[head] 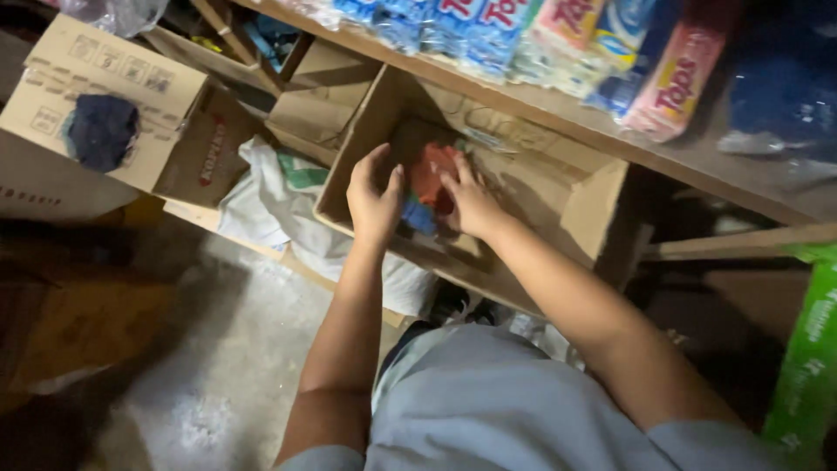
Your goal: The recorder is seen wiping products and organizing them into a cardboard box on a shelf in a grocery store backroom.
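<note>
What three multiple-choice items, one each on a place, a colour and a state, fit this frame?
1. Where are both hands?
A. Inside the open cardboard box
B. On the shelf of packets
C. On the floor

2. What colours is the packet between the hands?
A. Green and white
B. Red and blue
C. Black

3. How does the box stand?
A. Taped shut
B. Crushed flat
C. Open, flaps spread

Answers: 1 A, the left hand and right hand reach into the cardboard box. 2 B, the packet shows red above blue. 3 C, its flaps lie outward.
</note>
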